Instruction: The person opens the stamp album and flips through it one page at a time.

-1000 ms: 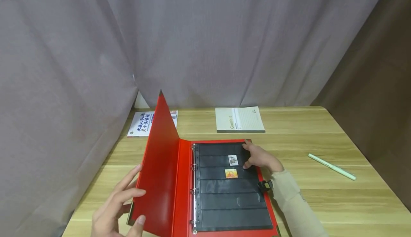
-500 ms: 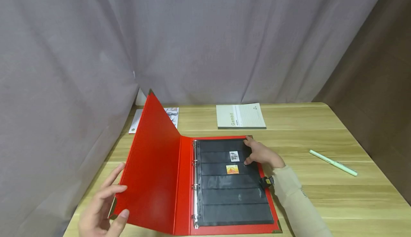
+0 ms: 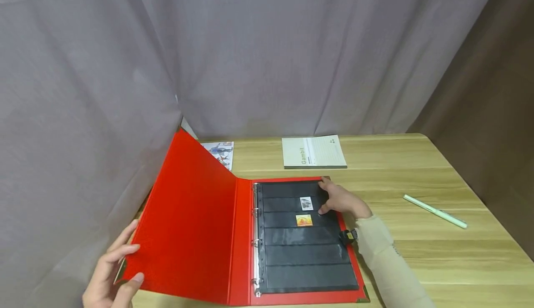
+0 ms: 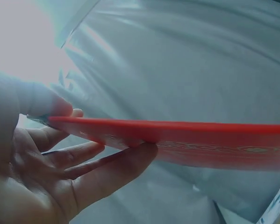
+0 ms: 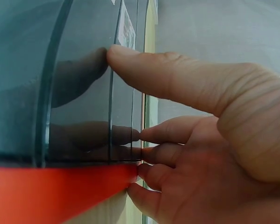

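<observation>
Wooden table (image 3: 400, 160) is bearing the red binder (image 3: 242, 248), near side; left hand (image 3: 107, 271) is pinching the tilted cover (image 3: 189, 224), right hand (image 3: 345, 202), unclenched, is pressing the black page (image 3: 310, 278), seemingly steadying it.

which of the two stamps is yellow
The lower stamp on the black page, one row below the other stamp, which is whitish with a grey picture.

Head view above binder (image 3: 183, 224), wrist views close

Album (image 3: 241, 241) on table (image 3: 459, 266); stamps (image 3: 304, 220) inside; notebook (image 3: 314, 153) behind; booklet (image 3: 224, 152) behind cover (image 3: 187, 224); pen (image 3: 435, 211) right
</observation>
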A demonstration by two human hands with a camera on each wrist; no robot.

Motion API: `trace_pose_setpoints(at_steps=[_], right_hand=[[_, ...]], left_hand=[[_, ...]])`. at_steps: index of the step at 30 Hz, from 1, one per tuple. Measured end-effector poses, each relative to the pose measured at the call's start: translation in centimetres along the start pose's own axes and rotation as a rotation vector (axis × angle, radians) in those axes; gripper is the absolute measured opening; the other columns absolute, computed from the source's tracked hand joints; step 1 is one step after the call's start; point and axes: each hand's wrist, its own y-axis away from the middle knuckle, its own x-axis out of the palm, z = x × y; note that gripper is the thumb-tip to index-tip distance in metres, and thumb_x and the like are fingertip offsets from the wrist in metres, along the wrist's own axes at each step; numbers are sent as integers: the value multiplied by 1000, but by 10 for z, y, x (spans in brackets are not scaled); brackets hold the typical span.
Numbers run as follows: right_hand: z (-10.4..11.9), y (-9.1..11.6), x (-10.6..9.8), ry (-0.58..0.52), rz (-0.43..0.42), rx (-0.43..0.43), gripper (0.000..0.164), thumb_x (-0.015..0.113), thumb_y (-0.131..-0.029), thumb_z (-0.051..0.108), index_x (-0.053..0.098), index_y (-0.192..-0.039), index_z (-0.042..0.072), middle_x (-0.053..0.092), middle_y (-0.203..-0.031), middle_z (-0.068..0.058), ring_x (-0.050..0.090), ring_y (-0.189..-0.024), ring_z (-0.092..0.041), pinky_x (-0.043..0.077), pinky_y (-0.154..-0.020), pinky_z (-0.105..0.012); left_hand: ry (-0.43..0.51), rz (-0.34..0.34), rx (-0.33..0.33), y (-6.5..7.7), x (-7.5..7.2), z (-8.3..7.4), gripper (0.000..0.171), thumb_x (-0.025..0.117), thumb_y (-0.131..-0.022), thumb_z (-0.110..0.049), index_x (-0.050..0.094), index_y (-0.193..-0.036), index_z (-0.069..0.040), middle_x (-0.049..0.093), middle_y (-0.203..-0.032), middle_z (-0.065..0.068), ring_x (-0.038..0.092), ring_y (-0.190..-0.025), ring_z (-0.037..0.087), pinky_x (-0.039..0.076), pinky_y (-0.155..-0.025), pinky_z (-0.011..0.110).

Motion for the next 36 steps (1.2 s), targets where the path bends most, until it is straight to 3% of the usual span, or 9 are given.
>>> trace_pose_setpoints(at_steps=[7, 14, 20, 23, 26, 30, 34, 36], right_hand=[[1, -2, 3, 2, 1, -5, 94, 85, -71, -1, 32, -146, -20, 14, -159, -38, 21, -145, -53, 26, -114, -61], [4, -4, 4, 13, 2, -7, 92, 84, -72, -2, 32, -146, -20, 14, -159, -38, 22, -145, -53, 26, -114, -60], [2, -2, 6, 20, 1, 0, 90, 84, -74, -2, 32, -146, -20, 15, -159, -38, 22, -144, -53, 26, -114, -60], [2, -2, 5, 19, -6, 1, 89, 83, -74, -2, 33, -146, -20, 15, -159, -38, 22, -144, -53, 26, -114, -60], [1, -1, 5, 30, -12, -9, 89, 83, -74, -2, 33, -145, -21, 16, -158, -39, 22, -144, -53, 27, -114, -61], [0, 1, 4, 40, -14, -10, 88, 83, -75, -2, 34, -145, -21, 16, -158, -39, 21, -144, -53, 26, -114, -60], [1, 2, 5, 51, -7, -6, 86, 82, -77, -1, 33, -145, -21, 16, -158, -38, 22, -145, -53, 27, -114, -60], [3, 3, 4, 64, -4, -15, 86, 83, -77, 0, 34, -144, -21, 18, -158, -39, 23, -144, -53, 28, -113, -60]], left_hand=[[-17, 48, 130, -1, -22, 13, 60, 28, -64, 40, 47, -120, 28, 46, -151, 22, 44, -140, 25, 36, -107, 22], [-65, 159, 69, 5, -48, 17, 72, 26, -62, 44, 43, -129, 24, 39, -158, 13, 39, -142, 17, 43, -97, 13], [-184, 181, -37, 10, -60, 17, 71, 30, -68, 44, 41, -134, 20, 36, -160, 4, 39, -140, 11, 44, -94, 11], [-240, 122, -73, 13, -61, 17, 70, 32, -70, 44, 44, -135, 19, 40, -158, 2, 43, -137, 8, 47, -88, 11], [-281, -33, -129, 16, -57, 17, 61, 37, -76, 40, 52, -130, 18, 50, -151, 2, 49, -132, 6, 49, -82, 10], [-253, -217, -131, 15, -51, 21, 44, 44, -81, 34, 58, -121, 21, 61, -140, 5, 59, -123, 9, 48, -87, 12], [-234, -269, -85, 14, -51, 25, 39, 46, -81, 33, 59, -117, 23, 66, -134, 6, 64, -116, 9, 48, -89, 12], [-309, -291, -94, 15, -52, 26, 37, 47, -81, 33, 59, -115, 24, 67, -131, 4, 65, -113, 7, 48, -87, 11]])
